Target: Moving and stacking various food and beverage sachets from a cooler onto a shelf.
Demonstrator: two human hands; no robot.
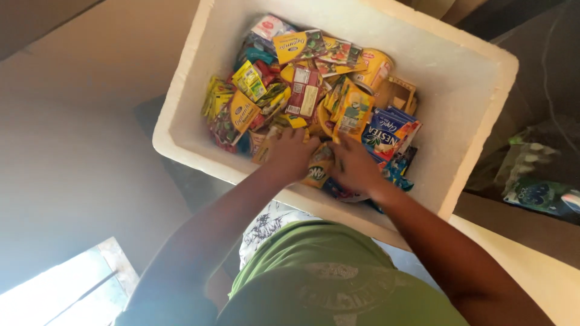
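A white foam box [181, 130] is filled with several small sachets and packets, mostly yellow, red and blue. Both my arms reach into its near side. My left hand [289, 152] lies on the pile with curled fingers, against the left side of a yellow packet [318, 169]. My right hand [356, 166] closes on the same yellow packet from the right, beside a blue packet [386, 134]. A red-and-white packet [304, 90] lies in the middle of the pile. The lower layers of the pile are hidden.
A small open brown carton [399, 92] sits inside the box at the right. A green and blue wrapped pack [538, 193] lies outside to the right. A plain wall fills the left, with a bright window [66, 290] at the lower left.
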